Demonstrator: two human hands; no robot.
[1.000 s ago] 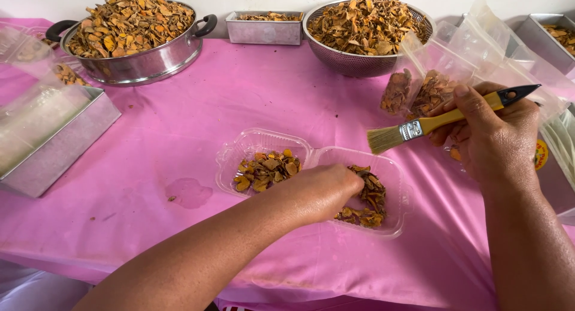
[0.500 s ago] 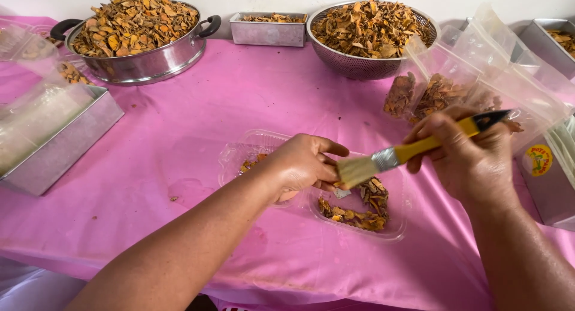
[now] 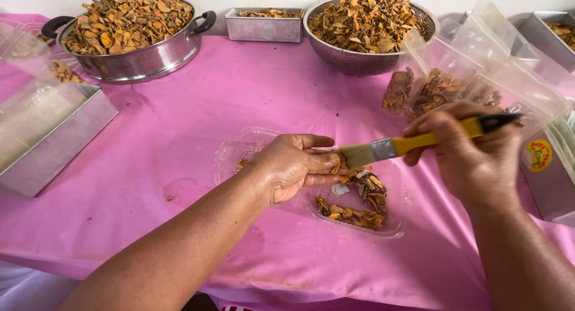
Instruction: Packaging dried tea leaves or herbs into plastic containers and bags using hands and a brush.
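Pinching a small orange dried slice (image 3: 336, 165), the left hand (image 3: 293, 167) hovers over the clear plastic tray (image 3: 392, 227); at 3 o'clock, the right hand (image 3: 473, 152) grips the yellow-handled flat brush (image 3: 398, 146), bristles touching the slice.

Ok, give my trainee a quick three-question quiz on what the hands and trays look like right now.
1. True or false: the right hand holds a paintbrush with a yellow handle.
2. What is the left hand pinching at its fingertips? A) a dried orange-brown slice B) a spoon C) a plastic bag
3. Fill in: the brush bristles meet the slice above the clear plastic ____ on the pink tablecloth.

Key: 1 true; 2 A; 3 tray.
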